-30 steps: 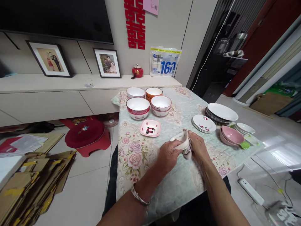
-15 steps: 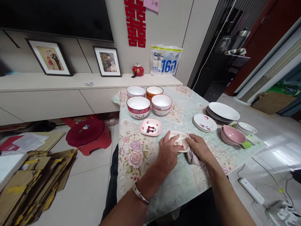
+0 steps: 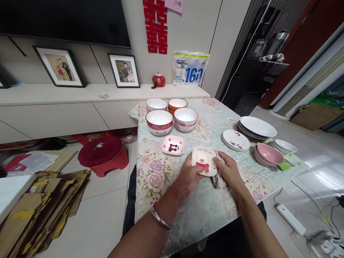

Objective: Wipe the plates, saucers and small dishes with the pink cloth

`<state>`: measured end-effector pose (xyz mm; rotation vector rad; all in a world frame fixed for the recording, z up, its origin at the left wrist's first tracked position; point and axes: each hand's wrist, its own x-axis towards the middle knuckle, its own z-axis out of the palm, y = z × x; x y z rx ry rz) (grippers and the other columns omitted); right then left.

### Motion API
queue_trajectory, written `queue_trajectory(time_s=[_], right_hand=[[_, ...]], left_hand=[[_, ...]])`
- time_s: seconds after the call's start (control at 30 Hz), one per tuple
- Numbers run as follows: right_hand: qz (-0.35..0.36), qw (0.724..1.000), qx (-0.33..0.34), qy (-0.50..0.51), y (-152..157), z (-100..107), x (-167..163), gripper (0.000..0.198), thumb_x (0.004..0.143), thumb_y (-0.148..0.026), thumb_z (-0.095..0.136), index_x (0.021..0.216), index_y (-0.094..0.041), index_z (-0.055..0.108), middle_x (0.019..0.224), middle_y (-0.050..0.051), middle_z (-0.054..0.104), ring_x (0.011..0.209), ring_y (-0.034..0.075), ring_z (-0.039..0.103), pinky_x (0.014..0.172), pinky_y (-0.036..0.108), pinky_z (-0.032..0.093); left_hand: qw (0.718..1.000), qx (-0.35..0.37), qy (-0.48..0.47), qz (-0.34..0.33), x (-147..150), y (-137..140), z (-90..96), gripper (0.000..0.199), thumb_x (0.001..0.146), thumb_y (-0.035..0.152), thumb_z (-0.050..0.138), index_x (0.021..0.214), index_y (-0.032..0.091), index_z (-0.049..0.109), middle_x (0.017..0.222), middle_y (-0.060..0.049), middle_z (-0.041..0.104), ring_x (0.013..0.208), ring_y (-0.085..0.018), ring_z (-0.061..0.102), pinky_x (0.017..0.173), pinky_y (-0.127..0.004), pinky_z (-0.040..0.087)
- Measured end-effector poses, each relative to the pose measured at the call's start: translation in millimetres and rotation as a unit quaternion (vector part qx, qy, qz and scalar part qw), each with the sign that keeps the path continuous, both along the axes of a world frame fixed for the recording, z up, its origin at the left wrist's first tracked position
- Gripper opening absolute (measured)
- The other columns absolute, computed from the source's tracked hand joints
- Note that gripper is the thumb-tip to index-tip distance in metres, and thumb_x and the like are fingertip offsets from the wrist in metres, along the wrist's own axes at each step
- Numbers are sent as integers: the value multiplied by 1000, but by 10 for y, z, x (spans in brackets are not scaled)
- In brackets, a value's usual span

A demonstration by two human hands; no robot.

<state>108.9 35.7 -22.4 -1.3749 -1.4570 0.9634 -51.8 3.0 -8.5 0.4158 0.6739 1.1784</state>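
Note:
A small square dish [image 3: 203, 159] with a bear in a red scarf is tilted toward me between both hands. My left hand [image 3: 190, 175] grips its left side, thumb on the face and fingers underneath. At the right edge my right hand [image 3: 227, 167] pinches the dish through a pale crumpled cloth [image 3: 219, 181], which hangs down below it. A pink-rimmed dish with a cat print [image 3: 173, 145] lies on the flowered tablecloth [image 3: 185, 211], to the left and beyond my hands.
Stacked bowls [image 3: 159, 123] stand at the table's back left. On the right are small flowered plates [image 3: 235, 140], large white plates [image 3: 258, 127], pink bowls [image 3: 269, 154] and small white bowls [image 3: 285, 145]. A red stool [image 3: 103, 154] and flattened cardboard [image 3: 45, 208] are on the floor at left.
My left hand has shifted from lying over the dish to holding its left side, thumb on top. The dish now tips toward me, showing its bear print.

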Motion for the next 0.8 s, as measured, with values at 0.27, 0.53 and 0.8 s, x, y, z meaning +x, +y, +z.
queue_trajectory(time_s=[0.27, 0.53, 0.8], right_hand=[[-26, 982, 149, -112, -50, 276, 60, 48, 92, -43, 50, 132, -20, 62, 130, 12, 59, 127, 28, 48, 111, 50, 33], [98, 904, 299, -289, -168, 410, -214, 35, 88, -28, 63, 123, -21, 67, 138, 15, 44, 127, 33, 43, 102, 53, 42], [179, 869, 277, -369, -126, 296, -257, 26, 96, -16, 49, 113, -18, 69, 121, 14, 62, 109, 27, 57, 89, 45, 53]], left_hand=[[999, 1, -35, 13, -26, 42, -66, 75, 47, -2, 58, 118, 20, 53, 115, -10, 68, 100, -30, 66, 86, -48, 54], [998, 34, -42, -29, -40, -16, -7, 73, 50, 0, 56, 120, 21, 53, 100, -5, 67, 90, -24, 65, 76, -39, 54], [999, 21, -23, -16, 1, -14, -8, 72, 47, 2, 55, 117, 21, 53, 88, 0, 63, 78, -17, 60, 66, -29, 49]])
